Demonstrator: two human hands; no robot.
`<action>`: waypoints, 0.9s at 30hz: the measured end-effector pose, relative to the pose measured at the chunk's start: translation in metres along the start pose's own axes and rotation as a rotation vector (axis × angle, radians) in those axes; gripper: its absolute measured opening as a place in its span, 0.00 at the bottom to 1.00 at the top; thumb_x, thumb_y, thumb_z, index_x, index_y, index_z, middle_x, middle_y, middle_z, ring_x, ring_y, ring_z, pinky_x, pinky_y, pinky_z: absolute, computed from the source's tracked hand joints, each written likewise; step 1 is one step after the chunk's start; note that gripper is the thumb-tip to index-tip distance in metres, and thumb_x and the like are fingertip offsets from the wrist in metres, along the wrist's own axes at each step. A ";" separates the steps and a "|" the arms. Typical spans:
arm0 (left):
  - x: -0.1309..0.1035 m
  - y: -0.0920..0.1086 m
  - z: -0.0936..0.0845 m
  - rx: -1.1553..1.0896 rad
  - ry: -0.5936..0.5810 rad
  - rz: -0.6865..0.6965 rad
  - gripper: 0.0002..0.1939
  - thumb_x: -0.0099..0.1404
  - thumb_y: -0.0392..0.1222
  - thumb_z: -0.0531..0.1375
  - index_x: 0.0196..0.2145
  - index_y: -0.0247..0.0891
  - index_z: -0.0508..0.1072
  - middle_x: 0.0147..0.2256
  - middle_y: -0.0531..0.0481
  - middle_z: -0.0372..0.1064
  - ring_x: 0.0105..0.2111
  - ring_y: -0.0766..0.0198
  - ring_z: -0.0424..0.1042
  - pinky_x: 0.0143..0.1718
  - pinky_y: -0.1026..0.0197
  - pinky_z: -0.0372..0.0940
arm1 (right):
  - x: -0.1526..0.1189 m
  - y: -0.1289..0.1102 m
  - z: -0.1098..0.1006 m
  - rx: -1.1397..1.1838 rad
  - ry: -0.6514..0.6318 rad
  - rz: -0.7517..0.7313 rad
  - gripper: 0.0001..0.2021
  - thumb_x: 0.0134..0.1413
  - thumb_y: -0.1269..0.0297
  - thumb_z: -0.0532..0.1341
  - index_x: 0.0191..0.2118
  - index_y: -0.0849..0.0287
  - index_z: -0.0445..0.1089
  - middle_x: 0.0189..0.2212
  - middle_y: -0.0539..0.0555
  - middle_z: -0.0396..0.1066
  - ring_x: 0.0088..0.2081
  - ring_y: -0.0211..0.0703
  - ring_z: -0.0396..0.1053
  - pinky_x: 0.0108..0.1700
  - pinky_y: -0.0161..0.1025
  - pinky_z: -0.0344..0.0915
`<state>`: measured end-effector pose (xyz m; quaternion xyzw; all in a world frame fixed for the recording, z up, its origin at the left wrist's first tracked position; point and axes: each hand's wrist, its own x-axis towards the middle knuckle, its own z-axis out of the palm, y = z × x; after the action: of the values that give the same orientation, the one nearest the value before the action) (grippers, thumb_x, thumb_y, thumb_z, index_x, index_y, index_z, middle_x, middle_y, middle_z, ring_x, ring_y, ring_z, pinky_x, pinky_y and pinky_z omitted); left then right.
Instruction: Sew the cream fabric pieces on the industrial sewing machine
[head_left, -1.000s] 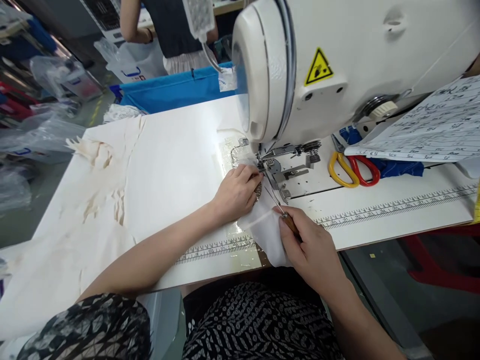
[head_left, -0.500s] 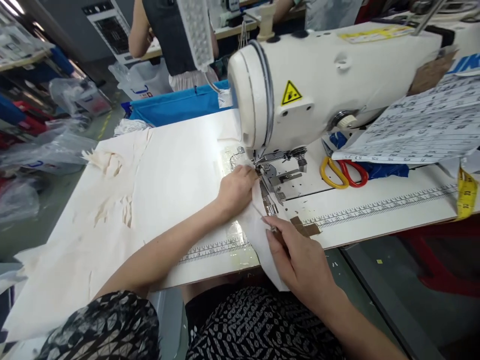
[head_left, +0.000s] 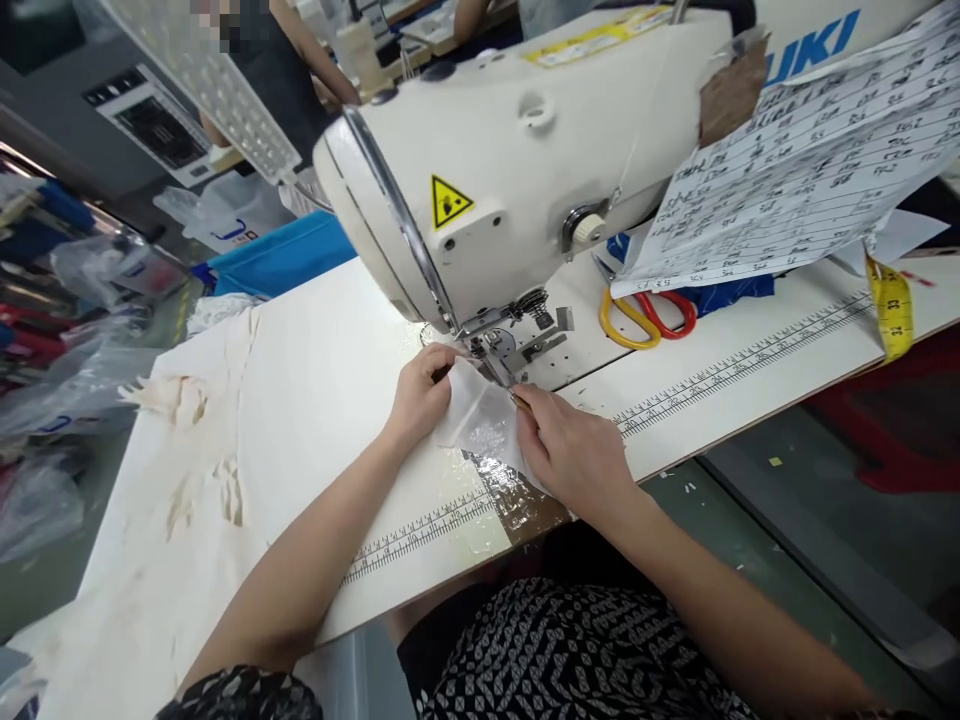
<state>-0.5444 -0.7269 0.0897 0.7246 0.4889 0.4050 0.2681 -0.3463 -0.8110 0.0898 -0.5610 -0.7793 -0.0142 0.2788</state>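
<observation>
My left hand point(head_left: 421, 400) is at the needle area of the white sewing machine point(head_left: 517, 160), its thumb and fingers pinching the edge of a small piece of thin white fabric point(head_left: 476, 415). The fabric slants down from the presser foot point(head_left: 480, 350) between both hands. In my right hand point(head_left: 574, 445) is an awl point(head_left: 519, 401), closed in the fingers, with a thin metal point and a brownish handle mostly hidden by them. Its point is close to the metal guide right of the fabric. The needle itself is too small to make out.
Scissors point(head_left: 630, 318) with yellow and red handles lie right of the machine, below a handwritten sheet point(head_left: 795, 170). A yellow measuring tape point(head_left: 890, 310) hangs at the right edge. Cream fabric pieces point(head_left: 202, 480) cover the table's left side. Another person point(head_left: 289, 75) is behind the machine.
The view has shifted, moving the machine leftward and up. My left hand has turned and lifted the fabric's edge. The fabric's lower end, which hung past the table edge, now lies up between my hands.
</observation>
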 end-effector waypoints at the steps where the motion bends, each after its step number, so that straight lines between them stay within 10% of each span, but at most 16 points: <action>1: 0.000 0.001 0.000 -0.006 0.000 -0.005 0.07 0.62 0.40 0.60 0.31 0.40 0.79 0.37 0.49 0.74 0.38 0.61 0.73 0.42 0.58 0.67 | 0.001 0.000 0.001 -0.001 0.008 -0.009 0.17 0.69 0.66 0.49 0.52 0.64 0.71 0.39 0.54 0.79 0.27 0.38 0.73 0.22 0.35 0.55; 27: 0.000 0.009 0.004 0.197 0.010 0.010 0.04 0.60 0.40 0.58 0.32 0.39 0.73 0.36 0.47 0.71 0.38 0.58 0.70 0.41 0.54 0.66 | 0.004 -0.002 0.005 -0.049 -0.074 -0.021 0.16 0.71 0.67 0.49 0.56 0.64 0.69 0.39 0.55 0.77 0.26 0.38 0.72 0.22 0.36 0.54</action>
<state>-0.5365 -0.7302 0.0950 0.7478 0.5241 0.3599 0.1913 -0.3513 -0.8072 0.0880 -0.5598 -0.7943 -0.0153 0.2356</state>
